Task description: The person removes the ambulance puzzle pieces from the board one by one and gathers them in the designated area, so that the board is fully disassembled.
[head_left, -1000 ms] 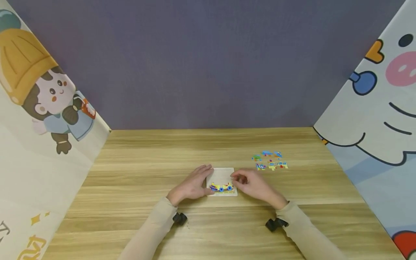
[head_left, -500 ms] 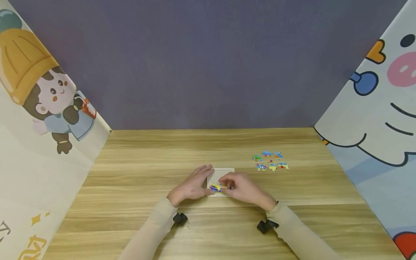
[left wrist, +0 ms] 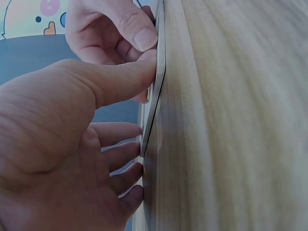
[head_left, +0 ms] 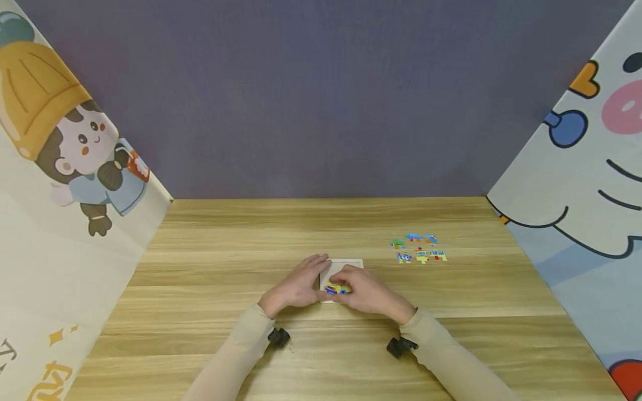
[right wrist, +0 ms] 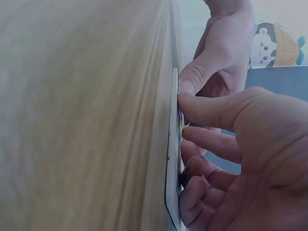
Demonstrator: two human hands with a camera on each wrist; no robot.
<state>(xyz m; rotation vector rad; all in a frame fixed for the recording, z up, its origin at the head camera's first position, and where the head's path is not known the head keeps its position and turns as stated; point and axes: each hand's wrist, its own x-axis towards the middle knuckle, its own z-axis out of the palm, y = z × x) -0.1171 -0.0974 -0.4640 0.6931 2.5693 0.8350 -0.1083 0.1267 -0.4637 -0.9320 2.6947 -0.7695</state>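
Observation:
A small pale puzzle tray (head_left: 347, 263) lies on the wooden table between both hands. Joined jigsaw pieces (head_left: 332, 288) in yellow and blue line its near side, partly covered by the right hand. My left hand (head_left: 300, 284) rests at the tray's left side, fingers stretched along that edge and thumb on the near rim. My right hand (head_left: 368, 291) reaches over from the right, its thumb and index fingertips touching down at the pieces. In the right wrist view, the right hand's other fingers (right wrist: 195, 187) bend against the tray's face.
Several loose puzzle pieces (head_left: 422, 256) are spread on the table (head_left: 241, 239) to the right, beyond the tray. A dark panel (head_left: 321, 100) stands behind the table, with cartoon-printed panels at left and right. Each wrist wears a small black camera (head_left: 278, 337).
My right hand has moved left from the tray's right edge onto the pieces at the near side, covering their right part. The left hand has stayed in place.

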